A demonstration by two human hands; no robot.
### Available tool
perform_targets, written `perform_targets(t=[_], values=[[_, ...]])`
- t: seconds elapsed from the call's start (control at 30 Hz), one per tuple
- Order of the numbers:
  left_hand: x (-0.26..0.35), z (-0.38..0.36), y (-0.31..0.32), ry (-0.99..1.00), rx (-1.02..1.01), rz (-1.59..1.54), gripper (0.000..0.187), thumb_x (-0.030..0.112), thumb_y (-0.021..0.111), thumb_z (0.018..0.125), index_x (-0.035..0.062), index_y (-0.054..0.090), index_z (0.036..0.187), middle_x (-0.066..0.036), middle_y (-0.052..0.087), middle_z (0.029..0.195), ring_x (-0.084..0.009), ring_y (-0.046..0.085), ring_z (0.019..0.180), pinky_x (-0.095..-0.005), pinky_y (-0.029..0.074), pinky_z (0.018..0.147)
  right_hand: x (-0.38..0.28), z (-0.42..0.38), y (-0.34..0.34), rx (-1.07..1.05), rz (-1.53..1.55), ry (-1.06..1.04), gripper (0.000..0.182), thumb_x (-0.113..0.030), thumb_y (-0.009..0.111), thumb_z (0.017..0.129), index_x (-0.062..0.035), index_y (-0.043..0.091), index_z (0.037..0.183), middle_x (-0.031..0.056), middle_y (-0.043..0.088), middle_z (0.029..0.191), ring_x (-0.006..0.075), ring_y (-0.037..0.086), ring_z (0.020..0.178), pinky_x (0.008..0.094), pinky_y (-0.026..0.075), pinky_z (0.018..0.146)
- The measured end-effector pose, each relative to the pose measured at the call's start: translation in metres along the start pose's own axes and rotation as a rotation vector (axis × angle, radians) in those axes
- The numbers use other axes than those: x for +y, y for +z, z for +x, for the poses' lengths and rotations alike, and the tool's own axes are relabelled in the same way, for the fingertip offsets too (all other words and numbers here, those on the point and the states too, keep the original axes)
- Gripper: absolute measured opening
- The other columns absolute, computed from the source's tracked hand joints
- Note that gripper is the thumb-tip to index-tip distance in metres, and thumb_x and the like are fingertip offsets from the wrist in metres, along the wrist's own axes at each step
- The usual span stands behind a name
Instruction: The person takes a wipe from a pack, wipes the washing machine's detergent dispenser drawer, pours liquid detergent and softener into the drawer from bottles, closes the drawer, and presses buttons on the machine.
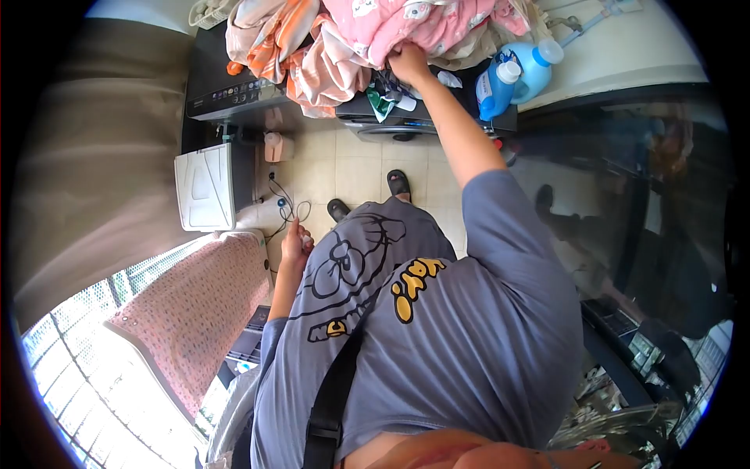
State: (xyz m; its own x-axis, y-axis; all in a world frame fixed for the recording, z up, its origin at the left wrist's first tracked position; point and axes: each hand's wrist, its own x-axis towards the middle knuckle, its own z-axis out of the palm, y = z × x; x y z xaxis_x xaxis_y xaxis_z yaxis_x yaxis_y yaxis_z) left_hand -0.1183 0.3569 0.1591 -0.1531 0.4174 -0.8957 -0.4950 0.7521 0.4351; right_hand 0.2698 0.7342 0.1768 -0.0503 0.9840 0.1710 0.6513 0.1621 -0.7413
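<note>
My right hand [408, 64] reaches forward over the washing machine [457, 117], its fingers curled on the lower edge of a pink patterned cloth [406, 27]. Against it on the left lies a heap of orange, white and peach fabric [312, 59]. Just below this hand are a green and white packet [380, 105] and some dark crumpled material. My left hand [294, 244] hangs low beside my grey clothing, fingers closed; a small pale bit shows at them, too small to name.
Two blue bottles [494, 92] stand at the machine's right edge. On the left are a control panel [238, 94], a white-lidded bin [205, 187] and an ironing board [195, 313] with a pink speckled cover. A loose cable [289, 207] lies on the tiled floor near my feet.
</note>
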Motion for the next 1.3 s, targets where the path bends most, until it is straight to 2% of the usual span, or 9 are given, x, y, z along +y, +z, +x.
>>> perform_targets(t=[0.03, 0.07, 0.27, 0.37, 0.5, 0.87, 0.97, 1.03, 1.3], values=[[0.000, -0.001, -0.001, 0.001, -0.009, -0.011, 0.039, 0.044, 0.059, 0.101, 0.0181, 0.046, 0.074, 0.000, 0.047, 0.060, -0.0159, 0.045, 0.047, -0.0280, 0.031, 0.044, 0.037, -0.009, 0.033, 0.245, 0.082, -0.064, 0.025, -0.022, 0.067, 0.081, -0.0013, 0.069, 0.095, 0.0237, 0.071, 0.087, 0.0425, 0.069, 0.087, 0.0468, 0.054, 0.080], [0.002, -0.003, 0.001, 0.000, -0.008, -0.017, 0.040, 0.044, 0.059, 0.101, 0.0180, 0.046, 0.075, 0.000, 0.047, 0.060, -0.0163, 0.045, 0.047, -0.0280, 0.032, 0.044, 0.032, -0.031, 0.030, 0.106, -0.032, 0.215, 0.029, -0.022, 0.070, 0.079, 0.0009, 0.070, 0.096, 0.0262, 0.071, 0.092, 0.0417, 0.069, 0.092, 0.0469, 0.056, 0.082], [0.001, 0.006, -0.007, 0.010, -0.003, -0.003, 0.039, 0.044, 0.060, 0.101, 0.0176, 0.047, 0.075, -0.001, 0.049, 0.062, -0.0163, 0.045, 0.047, -0.0279, 0.033, 0.044, 0.014, -0.114, 0.055, 0.244, -0.162, 0.024, 0.056, -0.042, 0.085, 0.071, -0.0081, 0.070, 0.113, 0.0140, 0.063, 0.116, 0.0324, 0.061, 0.112, 0.0433, 0.054, 0.091], [0.006, 0.004, 0.000, 0.006, 0.015, 0.005, 0.039, 0.044, 0.061, 0.100, 0.0178, 0.047, 0.074, -0.001, 0.050, 0.062, -0.0162, 0.045, 0.047, -0.0277, 0.033, 0.044, 0.016, -0.119, 0.072, 0.291, -0.258, -0.026, 0.028, -0.024, 0.076, 0.083, -0.0111, 0.072, 0.108, 0.0059, 0.062, 0.105, 0.0274, 0.065, 0.097, 0.0422, 0.057, 0.078], [0.013, 0.003, 0.001, -0.011, -0.018, 0.033, 0.039, 0.043, 0.062, 0.099, 0.0182, 0.047, 0.074, 0.000, 0.050, 0.062, -0.0161, 0.045, 0.047, -0.0276, 0.033, 0.045, -0.003, -0.132, 0.082, 0.279, -0.310, -0.237, 0.016, -0.014, 0.067, 0.088, -0.0132, 0.073, 0.103, -0.0007, 0.062, 0.101, 0.0225, 0.067, 0.082, 0.0396, 0.058, 0.064], [0.009, 0.009, -0.007, 0.021, -0.030, 0.072, 0.039, 0.043, 0.061, 0.100, 0.0171, 0.048, 0.075, 0.000, 0.049, 0.061, -0.0166, 0.047, 0.047, -0.0279, 0.035, 0.044, 0.019, -0.152, 0.114, 0.170, 0.085, -0.223, 0.008, -0.012, 0.071, 0.088, -0.0075, 0.072, 0.094, 0.0083, 0.066, 0.091, 0.0289, 0.069, 0.082, 0.0407, 0.056, 0.069], [0.011, 0.006, -0.009, 0.029, 0.000, 0.069, 0.038, 0.043, 0.062, 0.099, 0.0166, 0.048, 0.075, -0.001, 0.050, 0.062, -0.0170, 0.047, 0.047, -0.0282, 0.036, 0.044, 0.005, -0.148, 0.084, 0.424, 0.049, 0.220, 0.037, -0.028, 0.083, 0.076, -0.0100, 0.059, 0.097, 0.0100, 0.064, 0.087, 0.0341, 0.067, 0.082, 0.0457, 0.054, 0.071], [0.006, 0.008, -0.014, 0.048, -0.022, 0.060, 0.038, 0.043, 0.062, 0.099, 0.0164, 0.049, 0.075, -0.001, 0.050, 0.062, -0.0173, 0.047, 0.047, -0.0284, 0.036, 0.044, 0.008, -0.139, 0.074, 0.479, -0.013, 0.236, 0.046, -0.031, 0.084, 0.076, -0.0104, 0.056, 0.107, 0.0107, 0.065, 0.093, 0.0339, 0.066, 0.088, 0.0455, 0.054, 0.073], [0.004, 0.007, -0.013, 0.038, -0.031, 0.042, 0.038, 0.043, 0.062, 0.099, 0.0170, 0.048, 0.075, -0.001, 0.051, 0.063, -0.0166, 0.047, 0.048, -0.0280, 0.034, 0.045, 0.030, -0.112, 0.037, 0.632, -0.033, -0.050, 0.006, -0.014, 0.075, 0.083, -0.0090, 0.075, 0.085, 0.0074, 0.067, 0.088, 0.0326, 0.065, 0.088, 0.0433, 0.053, 0.077]])
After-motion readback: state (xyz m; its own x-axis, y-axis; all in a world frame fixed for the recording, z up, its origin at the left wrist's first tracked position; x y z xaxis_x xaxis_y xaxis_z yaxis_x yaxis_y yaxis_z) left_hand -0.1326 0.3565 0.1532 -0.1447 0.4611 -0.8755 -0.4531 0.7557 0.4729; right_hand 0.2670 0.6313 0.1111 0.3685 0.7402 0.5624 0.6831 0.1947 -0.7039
